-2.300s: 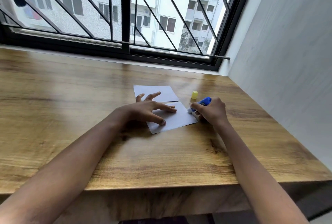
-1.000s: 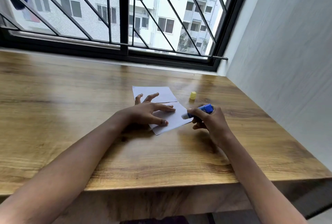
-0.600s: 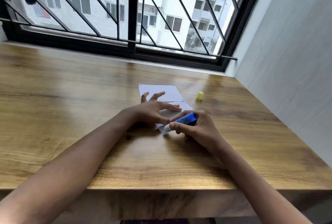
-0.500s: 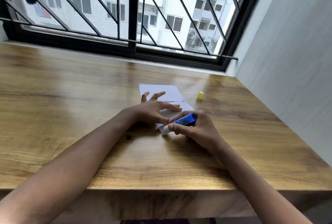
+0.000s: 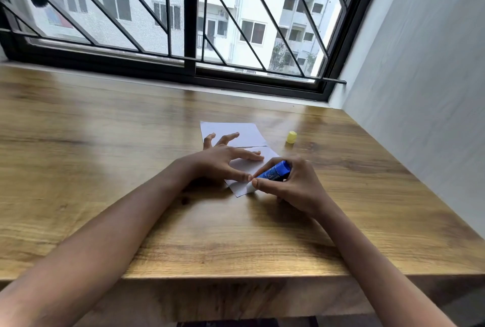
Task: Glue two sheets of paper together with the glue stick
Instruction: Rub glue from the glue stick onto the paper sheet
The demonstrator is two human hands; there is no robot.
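Right hand [image 5: 291, 185] grips glue stick [image 5: 274, 171], tip on near sheet [image 5: 245, 166]; left hand [image 5: 220, 162] flat, fingers spread, pinning it.

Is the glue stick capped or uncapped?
Uncapped: the yellow cap sits apart on the table; the stick shows a bare white tip.

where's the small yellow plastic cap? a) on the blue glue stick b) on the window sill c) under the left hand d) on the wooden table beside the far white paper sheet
d: the small yellow plastic cap stands on the wooden table just right of the far white paper sheet, off the blue glue stick that the right hand grips.
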